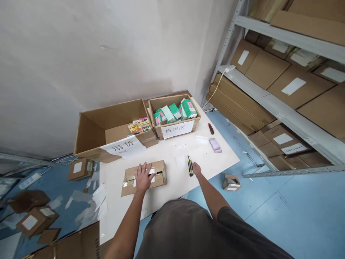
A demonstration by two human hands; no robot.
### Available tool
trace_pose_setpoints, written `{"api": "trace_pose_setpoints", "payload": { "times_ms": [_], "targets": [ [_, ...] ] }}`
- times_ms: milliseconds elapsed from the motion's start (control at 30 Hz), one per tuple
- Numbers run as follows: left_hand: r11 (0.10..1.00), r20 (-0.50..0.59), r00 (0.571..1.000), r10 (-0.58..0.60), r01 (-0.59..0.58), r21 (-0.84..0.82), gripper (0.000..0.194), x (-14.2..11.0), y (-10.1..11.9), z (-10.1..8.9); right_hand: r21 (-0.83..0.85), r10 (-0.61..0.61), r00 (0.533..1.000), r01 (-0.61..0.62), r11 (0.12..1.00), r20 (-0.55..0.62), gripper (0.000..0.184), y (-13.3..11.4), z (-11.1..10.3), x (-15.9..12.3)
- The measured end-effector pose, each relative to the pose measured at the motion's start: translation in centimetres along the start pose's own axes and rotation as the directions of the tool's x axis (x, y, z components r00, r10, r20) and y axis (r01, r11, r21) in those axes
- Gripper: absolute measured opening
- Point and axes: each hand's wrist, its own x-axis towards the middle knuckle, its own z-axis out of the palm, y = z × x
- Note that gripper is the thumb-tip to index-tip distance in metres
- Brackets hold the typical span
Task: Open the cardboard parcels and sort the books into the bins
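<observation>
A small taped cardboard parcel (159, 169) lies near the front of the white table (172, 187). My left hand (142, 176) rests flat on top of it, fingers spread. My right hand (196, 169) is to the right of the parcel, closed on a black and yellow utility knife (190, 164) whose tip points away from me, just above the tabletop.
Two open cartons stand at the table's back: a large one (107, 126) with a few colourful packets, a smaller one (175, 115) full of green boxes. A red-handled tool (211, 128) and a small pink item (215, 145) lie at right. Shelving with boxes (283, 86) stands right; parcels litter the floor left.
</observation>
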Motion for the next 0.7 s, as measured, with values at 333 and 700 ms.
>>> {"api": "trace_pose_setpoints", "payload": {
  "times_ms": [333,700],
  "targets": [
    [1.000,-0.045,0.999,0.020,-0.019,0.010,0.068,0.1,0.4,0.6,0.321,-0.132,0.965,0.053,0.946,0.228,0.063,-2.5,8.7,-6.4],
    [0.968,0.134,0.959,-0.250,0.253,-0.002,0.056,-2.8,-6.0,-4.0,0.261,-0.259,0.881,0.162,0.952,0.397,0.084,-12.5,19.6,-7.2]
  ]
}}
